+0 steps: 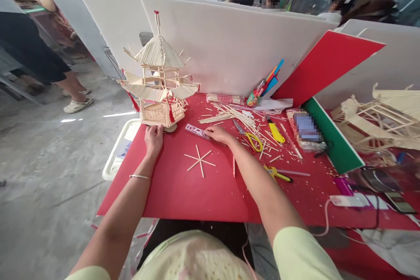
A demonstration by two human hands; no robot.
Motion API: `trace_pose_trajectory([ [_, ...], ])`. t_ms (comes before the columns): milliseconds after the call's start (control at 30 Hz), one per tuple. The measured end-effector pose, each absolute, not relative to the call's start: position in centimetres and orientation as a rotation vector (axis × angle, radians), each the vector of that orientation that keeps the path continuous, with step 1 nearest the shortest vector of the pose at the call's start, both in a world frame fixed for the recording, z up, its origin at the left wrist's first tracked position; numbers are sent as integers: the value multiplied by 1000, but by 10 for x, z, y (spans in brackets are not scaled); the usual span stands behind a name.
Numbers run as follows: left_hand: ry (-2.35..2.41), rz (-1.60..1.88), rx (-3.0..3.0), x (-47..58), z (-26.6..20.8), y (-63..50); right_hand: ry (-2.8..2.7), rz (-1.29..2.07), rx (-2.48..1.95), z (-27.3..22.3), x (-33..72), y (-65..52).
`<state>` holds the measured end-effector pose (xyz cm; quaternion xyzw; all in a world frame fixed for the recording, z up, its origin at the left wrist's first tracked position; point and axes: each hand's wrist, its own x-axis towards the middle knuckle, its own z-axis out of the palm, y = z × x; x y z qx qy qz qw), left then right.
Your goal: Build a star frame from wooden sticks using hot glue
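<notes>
A pagoda model (159,92) made of thin wooden sticks, with red tassels, stands upright at the back left of the red table. My left hand (154,140) is at the front edge of its base, fingers curled against it; their tips are partly hidden. My right hand (219,134) is closed on one end of a clear pinkish ruler (196,131), whose other end points left toward the model. In front of my hands, several thin sticks lie crossed as a six-armed star (200,160), flat on the table.
Loose sticks (229,116), yellow-handled scissors (252,140), a yellow utility knife (274,130) and yellow-black pliers (278,174) lie to the right. A pen holder (256,95) stands behind. White boards (210,43) close off the back; a green board (331,135) stands at right.
</notes>
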<state>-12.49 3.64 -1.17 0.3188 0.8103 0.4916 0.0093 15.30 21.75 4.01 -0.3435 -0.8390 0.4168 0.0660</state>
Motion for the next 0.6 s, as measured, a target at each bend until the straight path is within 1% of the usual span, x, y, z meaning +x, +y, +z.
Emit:
trace_pose_trajectory([
  [167, 2575, 1548, 1005, -111, -1, 25, -2518, 1301, -1052, 43, 154, 213],
  [233, 2572, 1562, 1127, -94, 3, 21, -2511, 1329, -1057, 39, 153, 214],
  [333, 2351, 1423, 1507, -63, 5, 25, -2506, 1371, -1048, 30, 152, 217],
  [400, 2218, 1363, 1615, -46, 2, 33, -2508, 1396, -1029, 24, 152, 219],
  [467, 2150, 1362, 1584, -38, -2, 41, -2510, 1417, -1004, 21, 153, 221],
  [600, 2181, 1369, 1477, -45, -10, 47, -2519, 1449, -959, 20, 158, 223],
])
